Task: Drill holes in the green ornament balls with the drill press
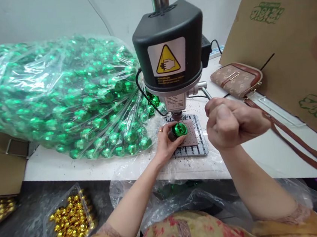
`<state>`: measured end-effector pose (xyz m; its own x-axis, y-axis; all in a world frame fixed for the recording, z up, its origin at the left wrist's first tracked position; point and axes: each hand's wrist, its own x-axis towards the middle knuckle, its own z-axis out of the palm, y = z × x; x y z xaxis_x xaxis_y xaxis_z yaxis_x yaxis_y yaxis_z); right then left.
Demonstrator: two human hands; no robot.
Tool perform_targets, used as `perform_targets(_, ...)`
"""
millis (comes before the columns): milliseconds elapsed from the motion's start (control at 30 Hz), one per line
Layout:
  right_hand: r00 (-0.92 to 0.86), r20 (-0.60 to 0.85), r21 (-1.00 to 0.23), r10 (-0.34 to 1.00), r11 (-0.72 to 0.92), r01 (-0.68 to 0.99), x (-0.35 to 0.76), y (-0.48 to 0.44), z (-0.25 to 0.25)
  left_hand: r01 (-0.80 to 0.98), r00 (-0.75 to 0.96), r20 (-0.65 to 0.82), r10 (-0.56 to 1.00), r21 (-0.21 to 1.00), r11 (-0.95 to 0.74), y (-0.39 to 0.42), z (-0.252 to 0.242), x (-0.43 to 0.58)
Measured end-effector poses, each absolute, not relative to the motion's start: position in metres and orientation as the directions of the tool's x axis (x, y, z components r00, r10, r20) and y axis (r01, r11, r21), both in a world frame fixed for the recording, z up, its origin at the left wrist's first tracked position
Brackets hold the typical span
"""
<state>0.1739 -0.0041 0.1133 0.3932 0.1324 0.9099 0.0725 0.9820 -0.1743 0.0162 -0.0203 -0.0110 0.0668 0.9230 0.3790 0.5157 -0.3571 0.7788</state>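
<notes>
A shiny green faceted ball [179,130] sits under the bit of a black bench drill press [169,49]. My left hand [166,142] grips the ball from its left side, thumb and fingers curved around it. Beneath it lies a brownish pad [192,135] on the slotted metal base [203,144], which is strewn with dark shavings. My right hand [232,122] is closed in a fist around the end of the drill press lever [205,90]; the knob itself is hidden inside the fingers. The bit's tip is at the ball's top; I cannot tell how deep it is.
A big clear plastic bag [60,98] of green balls fills the left of the table. To the right are a patterned purse [236,80] with a brown strap and a large cardboard box [289,44]. Below left, a clear bin [79,191] holds gold balls. Plastic film [212,199] covers my lap.
</notes>
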Motion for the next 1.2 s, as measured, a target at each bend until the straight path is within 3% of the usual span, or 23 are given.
perform_targets(133, 0.532, 0.794, -0.368, 0.295, 0.929, 0.035, 0.168, -0.005, 0.149, 0.496, 0.042, 0.374, 0.927, 0.797, -0.344, -0.018, -0.014, 0.017)
perform_targets(267, 0.475, 0.780, -0.451, 0.406, 0.892, -0.022, 0.170, 0.001, 0.182, 0.443, 0.000, 0.370, 0.929, 0.833, -0.331, -0.021, -0.011, 0.022)
perform_targets(400, 0.425, 0.789, -0.480, 0.444, 0.877, -0.026, 0.174, 0.007, 0.187, 0.518, -0.029, 0.567, 0.823, 0.713, -0.473, -0.057, -0.010, 0.018)
perform_targets(467, 0.429, 0.799, -0.451, 0.421, 0.892, -0.033, 0.174, 0.009, 0.186, 0.542, 0.133, 0.683, 0.718, 0.557, -0.630, -0.089, -0.018, 0.008)
perform_targets(533, 0.431, 0.811, -0.421, 0.395, 0.906, -0.039, 0.173, 0.010, 0.185, 0.490, 0.416, 0.672, 0.613, 0.402, -0.773, -0.122, -0.032, -0.004)
perform_targets(600, 0.427, 0.816, -0.414, 0.390, 0.909, -0.040, 0.172, 0.010, 0.186, 0.433, 0.657, 0.515, 0.551, 0.340, -0.835, -0.150, -0.052, -0.016)
perform_targets(700, 0.427, 0.815, -0.415, 0.391, 0.909, -0.041, 0.172, 0.010, 0.186, 0.504, 0.763, 0.237, 0.602, 0.365, -0.783, -0.175, -0.081, -0.030)
perform_targets(767, 0.429, 0.815, -0.401, 0.389, 0.914, -0.065, 0.172, 0.010, 0.186, 0.607, 0.723, 0.093, 0.685, 0.388, -0.693, -0.183, -0.093, -0.035)
perform_targets(833, 0.434, 0.812, -0.393, 0.389, 0.915, -0.085, 0.174, 0.011, 0.184, 0.648, 0.698, 0.042, 0.715, 0.389, -0.655, -0.187, -0.094, -0.038)
perform_targets(900, 0.432, 0.807, -0.405, 0.402, 0.910, -0.089, 0.175, 0.011, 0.182, 0.588, 0.717, 0.167, 0.677, 0.376, -0.716, -0.186, -0.083, -0.039)
perform_targets(967, 0.428, 0.806, -0.412, 0.408, 0.907, -0.088, 0.176, 0.011, 0.182, 0.505, 0.681, 0.396, 0.616, 0.354, -0.787, -0.174, -0.059, -0.040)
perform_targets(1067, 0.434, 0.799, -0.421, 0.417, 0.902, -0.091, 0.175, 0.009, 0.182, 0.561, 0.415, 0.633, 0.654, 0.388, -0.731, -0.122, -0.011, -0.043)
perform_targets(1133, 0.434, 0.796, -0.429, 0.422, 0.899, -0.086, 0.174, 0.007, 0.182, 0.686, 0.200, 0.639, 0.743, 0.450, -0.572, -0.067, 0.018, -0.047)
perform_targets(1200, 0.429, 0.791, -0.452, 0.436, 0.889, -0.072, 0.173, 0.004, 0.182, 0.809, 0.107, 0.530, 0.841, 0.445, -0.383, -0.008, 0.037, -0.051)
